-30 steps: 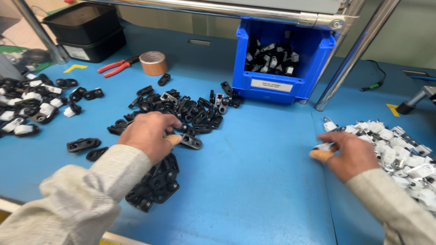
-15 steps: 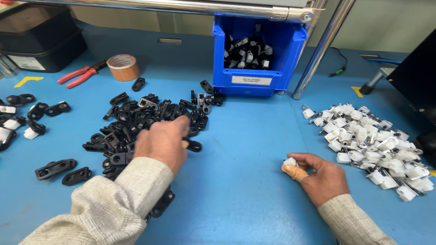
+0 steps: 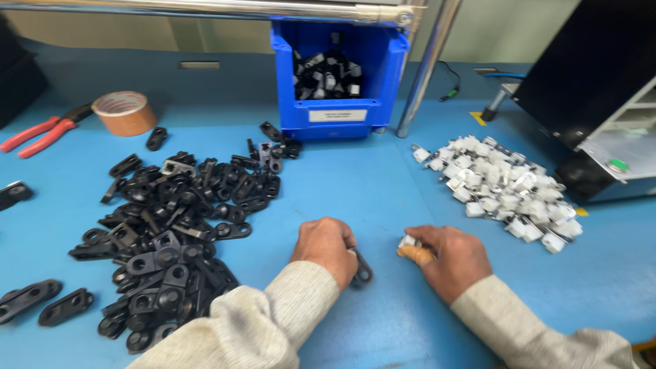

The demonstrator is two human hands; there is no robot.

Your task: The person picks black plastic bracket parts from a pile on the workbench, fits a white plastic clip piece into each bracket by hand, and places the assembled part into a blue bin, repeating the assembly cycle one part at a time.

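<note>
Blue table point(image 3: 383, 191): left hand point(image 3: 326, 247) grips a black bracket point(image 3: 361, 268), right hand point(image 3: 447, 258) pinches what looks like a white clip point(image 3: 408, 241); large piles of black brackets point(image 3: 178, 225) and white clips point(image 3: 502, 188) remain.

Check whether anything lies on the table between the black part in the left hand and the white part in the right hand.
Nothing visible does. The left hand holds a black part, the right hand holds a white part, and only bare blue table shows between them. Both piles lie off to the sides.
</note>
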